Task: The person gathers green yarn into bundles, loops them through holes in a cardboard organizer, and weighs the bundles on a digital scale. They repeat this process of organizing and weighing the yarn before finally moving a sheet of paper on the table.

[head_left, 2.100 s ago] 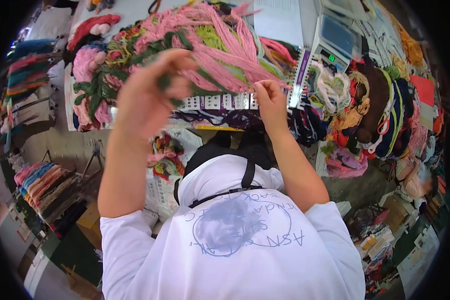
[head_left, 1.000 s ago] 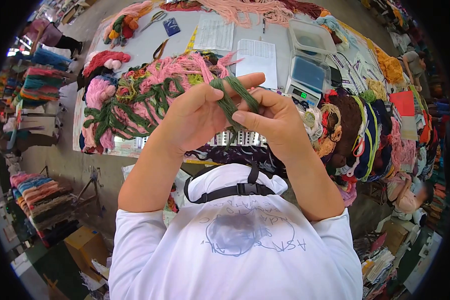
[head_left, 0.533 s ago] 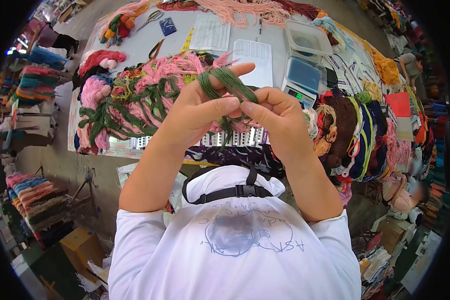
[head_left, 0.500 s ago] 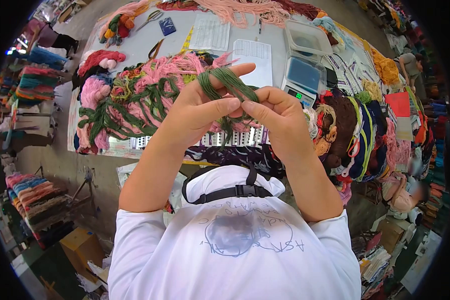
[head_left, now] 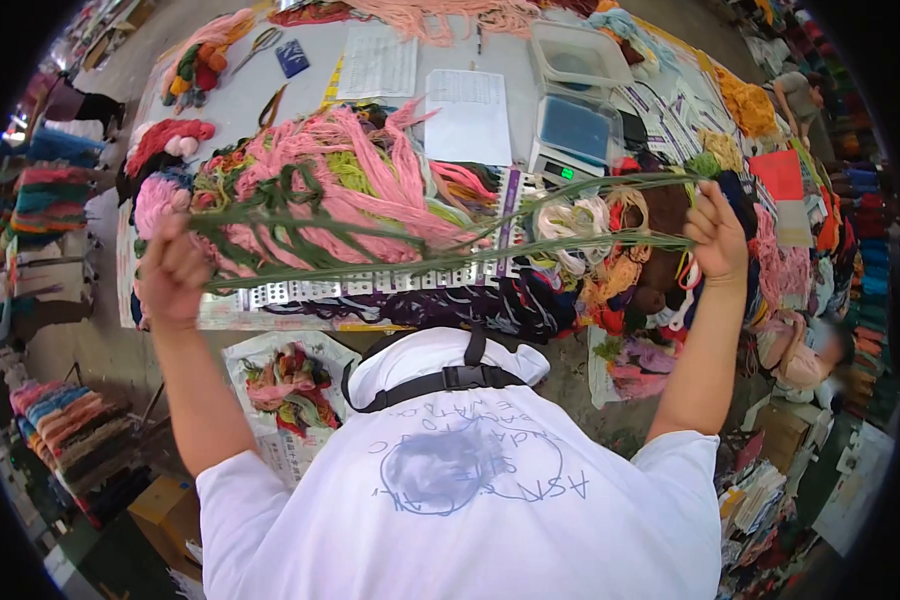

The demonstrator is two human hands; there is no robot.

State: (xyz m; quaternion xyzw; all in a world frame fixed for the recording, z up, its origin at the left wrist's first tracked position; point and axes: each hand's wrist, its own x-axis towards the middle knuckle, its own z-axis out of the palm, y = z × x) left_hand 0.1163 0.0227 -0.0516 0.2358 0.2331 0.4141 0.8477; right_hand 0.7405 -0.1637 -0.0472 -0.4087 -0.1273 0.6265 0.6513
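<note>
A loop of dark green yarn point(head_left: 530, 246) is stretched wide across the table between both hands. My left hand point(head_left: 175, 265), partly blurred, is closed round its left end. At the right, my right hand point(head_left: 716, 232) grips the other end, its fingers curled and the strands spread apart. Under the yarn lies a heap of pink yarn point(head_left: 370, 150) with green strands across it. White cards with holes point(head_left: 370, 284) run along the near side of the heap. Cream and orange skeins point(head_left: 575, 228) lie below the stretched loop's right half.
A scale point(head_left: 575, 130) with a lit green display stands beyond the skeins, near a clear plastic box point(head_left: 580, 55). Paper sheets point(head_left: 467, 115), scissors point(head_left: 260, 45) and a dark blue packet point(head_left: 292, 58) lie farther back. People point(head_left: 795, 100) are at the far sides.
Both hands have moved far apart, left and right, from the middle. The green yarn, bunched between the fingers before, is now drawn out into a long loop. The view has shifted slightly.
</note>
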